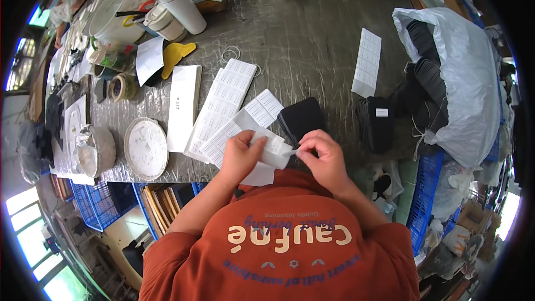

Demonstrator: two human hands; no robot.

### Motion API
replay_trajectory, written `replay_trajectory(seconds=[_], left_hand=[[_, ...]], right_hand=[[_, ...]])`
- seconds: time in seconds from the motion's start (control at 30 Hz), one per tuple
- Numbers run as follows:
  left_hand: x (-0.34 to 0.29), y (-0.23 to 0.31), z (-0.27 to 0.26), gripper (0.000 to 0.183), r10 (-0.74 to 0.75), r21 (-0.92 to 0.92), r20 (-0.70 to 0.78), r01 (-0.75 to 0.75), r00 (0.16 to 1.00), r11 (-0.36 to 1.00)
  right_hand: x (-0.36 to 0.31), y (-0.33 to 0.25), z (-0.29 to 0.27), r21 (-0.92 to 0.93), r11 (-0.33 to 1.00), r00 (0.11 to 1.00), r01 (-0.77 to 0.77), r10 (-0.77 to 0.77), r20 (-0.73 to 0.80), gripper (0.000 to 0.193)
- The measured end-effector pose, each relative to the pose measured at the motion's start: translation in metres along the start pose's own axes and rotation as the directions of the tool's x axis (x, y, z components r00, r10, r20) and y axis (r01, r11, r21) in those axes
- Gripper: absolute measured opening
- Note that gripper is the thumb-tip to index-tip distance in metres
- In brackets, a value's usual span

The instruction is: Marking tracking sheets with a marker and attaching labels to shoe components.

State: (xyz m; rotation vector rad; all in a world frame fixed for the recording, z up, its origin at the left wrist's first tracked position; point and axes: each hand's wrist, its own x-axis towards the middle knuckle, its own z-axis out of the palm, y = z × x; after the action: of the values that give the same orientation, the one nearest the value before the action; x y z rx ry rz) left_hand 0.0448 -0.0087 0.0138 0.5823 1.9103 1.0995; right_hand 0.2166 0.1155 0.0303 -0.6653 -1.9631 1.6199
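Note:
My left hand (241,156) is closed on a strip of white label sheet (273,160), thumb on top. At the strip's right end, my right hand (323,157) pinches a small white label (292,153) between thumb and fingertips; whether it is fully off the backing I cannot tell. Just beyond my hands lies a stack of black flat pieces (305,118) with rounded corners. Overlapping sheets of printed labels (229,86) spread to the left. Farther right, another black stack (375,131) bears one white label, below a separate label strip (368,58).
A white plastic bag (473,78) spills black pieces at the right. On the left stand a round whitish lid (146,149), a crusted tub (96,151), a tape roll (123,87), a yellow scraper (177,57) and a white tumbler (184,8). Blue crates (426,195) sit below the table edge.

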Motion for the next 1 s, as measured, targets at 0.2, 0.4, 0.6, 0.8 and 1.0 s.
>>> replay_trajectory(seconds=[0.2, 0.4, 0.6, 0.8, 1.0], left_hand=[[0.006, 0.021, 0.001, 0.013, 0.403, 0.311, 0.300, -0.488, 0.865, 0.815], [0.020, 0.019, 0.028, 0.018, 0.577, 0.471, 0.527, -0.779, 0.624, 0.414], [0.019, 0.016, 0.027, 0.019, 0.581, 0.449, 0.537, -0.790, 0.612, 0.418], [0.020, 0.013, 0.027, 0.019, 0.584, 0.444, 0.545, -0.798, 0.602, 0.408], [0.021, 0.016, 0.027, 0.019, 0.533, 0.442, 0.569, -0.780, 0.626, 0.443]], right_hand=[[0.027, 0.023, -0.027, 0.272, 0.904, 0.900, -0.330, 0.388, -0.196, 0.006], [0.040, 0.045, -0.016, 0.125, 0.937, 0.920, -0.326, 0.345, -0.188, 0.006], [0.040, 0.050, -0.006, -0.002, 0.948, 0.919, -0.319, 0.308, -0.247, 0.006], [0.043, 0.053, -0.004, -0.058, 0.949, 0.920, -0.309, 0.283, -0.272, 0.007], [0.043, 0.052, -0.003, -0.079, 0.937, 0.910, -0.342, 0.308, -0.278, 0.007]])
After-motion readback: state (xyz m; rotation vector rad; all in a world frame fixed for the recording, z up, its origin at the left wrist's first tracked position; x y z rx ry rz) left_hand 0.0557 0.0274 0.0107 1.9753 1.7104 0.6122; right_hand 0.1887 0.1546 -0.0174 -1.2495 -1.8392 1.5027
